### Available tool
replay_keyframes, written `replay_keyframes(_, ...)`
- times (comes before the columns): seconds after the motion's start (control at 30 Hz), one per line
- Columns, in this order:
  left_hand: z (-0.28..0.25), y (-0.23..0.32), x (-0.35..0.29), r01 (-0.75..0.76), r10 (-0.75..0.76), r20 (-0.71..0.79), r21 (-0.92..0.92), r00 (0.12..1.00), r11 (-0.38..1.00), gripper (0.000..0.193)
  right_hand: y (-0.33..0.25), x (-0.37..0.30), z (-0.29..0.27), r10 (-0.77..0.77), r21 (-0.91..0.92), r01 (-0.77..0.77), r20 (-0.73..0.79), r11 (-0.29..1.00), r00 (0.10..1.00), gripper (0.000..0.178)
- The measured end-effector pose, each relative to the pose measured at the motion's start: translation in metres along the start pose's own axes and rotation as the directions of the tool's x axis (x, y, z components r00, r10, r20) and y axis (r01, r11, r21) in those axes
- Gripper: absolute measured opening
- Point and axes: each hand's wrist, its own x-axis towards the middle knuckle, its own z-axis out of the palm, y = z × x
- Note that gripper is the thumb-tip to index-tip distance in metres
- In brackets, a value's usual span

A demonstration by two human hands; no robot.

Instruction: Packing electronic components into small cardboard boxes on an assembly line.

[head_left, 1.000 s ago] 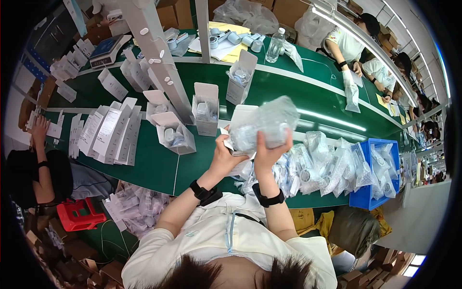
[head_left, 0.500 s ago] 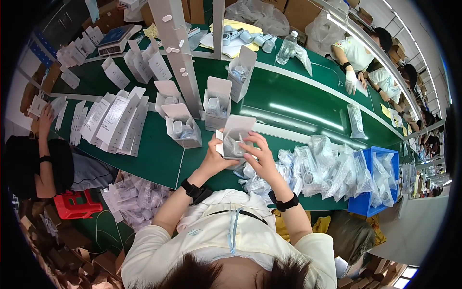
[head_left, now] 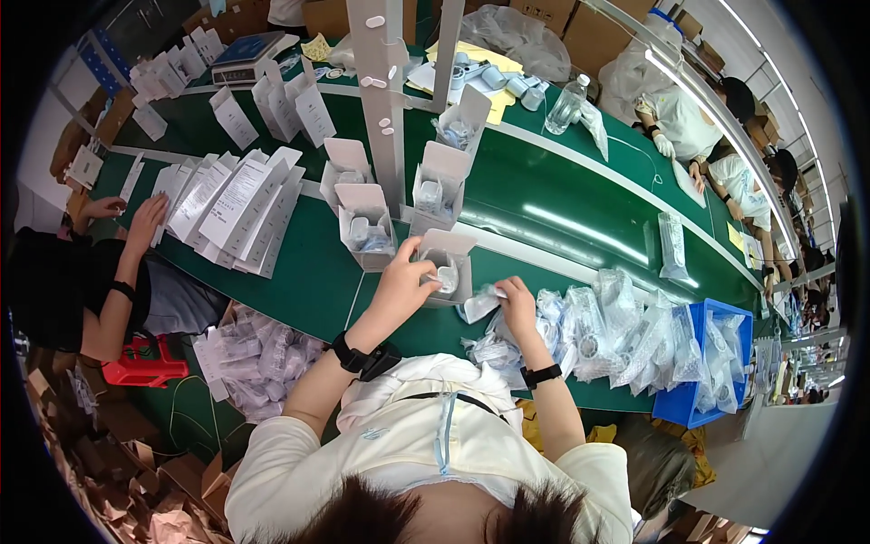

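Observation:
In front of me an open white carton (head_left: 451, 243) stands on the green workbench (head_left: 399, 317), with a white part visible inside. My left hand (head_left: 404, 283) is closed on the carton's left side, thumb and fingers at its rim. To the right, my right hand (head_left: 517, 310) pinches a small clear plastic bag (head_left: 480, 304) with a whitish item in it, just above the heap of bagged parts (head_left: 503, 343). Several more open cartons with bagged parts stand behind, among them a filled carton (head_left: 367, 238).
Bubble-wrap pouches (head_left: 625, 331) lie to the right, beside a blue bin (head_left: 693, 399). Folded white cartons (head_left: 231, 213) stand in a row at left, near a co-worker's hand (head_left: 149, 218). A metal post (head_left: 379, 109) rises behind the cartons. A water bottle (head_left: 567, 104) stands farther back.
The carton went from being held up in both hands to standing on the bench. My right hand left it, moved right and took hold of a plastic bag. The co-worker's hands at left moved.

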Motion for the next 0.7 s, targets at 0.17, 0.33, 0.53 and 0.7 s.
replay_keyframes(0.17,-0.004,0.005,0.016,0.118,-0.119,-0.047,-0.023,0.992,0.993,0.017,-0.061,0.010,-0.067,0.354,0.519,-0.204,-0.208,0.830,0.912,0.027)
replay_keyframes(0.33,-0.004,0.005,0.019,0.113,-0.119,-0.090,-0.072,0.989,0.991,0.019,-0.109,0.029,-0.125,-0.153,0.394,0.187,-0.117,0.900,0.981,0.035)
replay_keyframes(0.53,0.000,-0.001,0.021,0.080,-0.092,-0.127,-0.093,0.988,0.992,0.020,-0.137,0.050,-0.101,-0.383,-0.010,0.389,0.161,0.921,0.910,0.041)
replay_keyframes(0.7,0.000,-0.013,0.018,0.054,-0.061,-0.188,-0.044,0.980,0.998,0.019,-0.147,0.052,-0.096,-0.464,-0.063,0.479,0.163,0.876,0.871,0.043)
